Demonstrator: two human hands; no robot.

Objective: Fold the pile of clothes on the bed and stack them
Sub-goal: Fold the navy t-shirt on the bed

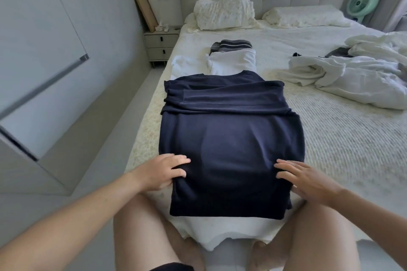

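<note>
Navy shirt (231,138) – sleeves tucked under, hands' thumbs hidden

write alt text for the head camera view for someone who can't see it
A person's left hand and right hand press flat on the near sides of a navy shirt, sleeves folded in, on a white bed. Beyond it lie folded white and striped clothes; an unfolded white pile sits to the right, pillows at the headboard.

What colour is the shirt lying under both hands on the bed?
Dark navy blue, plain; the shirt shows best in the head view.
</note>
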